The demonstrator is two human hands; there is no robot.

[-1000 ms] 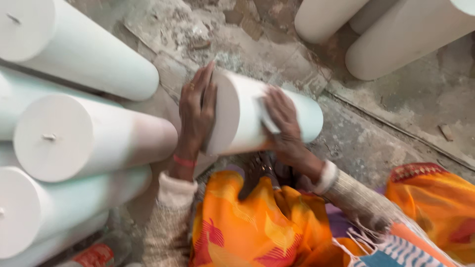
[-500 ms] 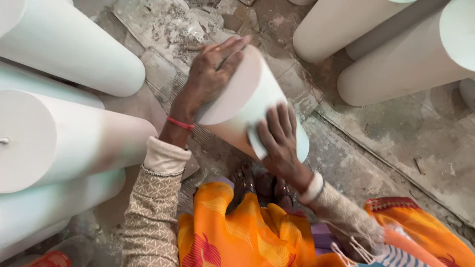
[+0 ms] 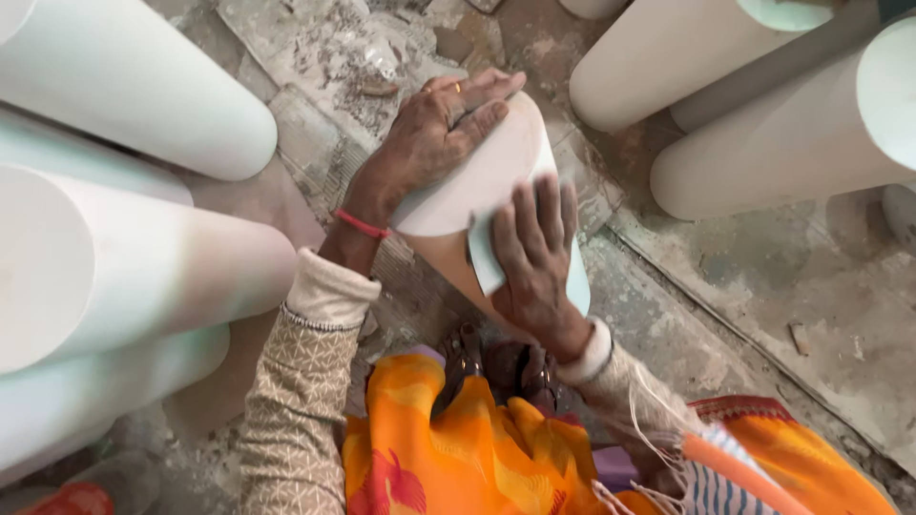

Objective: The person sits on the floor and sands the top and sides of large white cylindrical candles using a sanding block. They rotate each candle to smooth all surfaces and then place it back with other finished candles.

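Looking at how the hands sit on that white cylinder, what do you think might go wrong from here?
The white cylinder is tilted, steadied only by the left hand on its flat end, so it might slip onto the feet below. The right hand presses a thin pale sheet against its side; that could slide off. The floor is rubble-strewn.

You hold a smooth, matt white cylinder [image 3: 487, 181], plaster-like in finish, with a thin matt sheet [image 3: 484, 262] pressed against it, above a rough, dusty concrete floor [image 3: 763, 286] and beside your glossy orange cloth garment [image 3: 458, 458].
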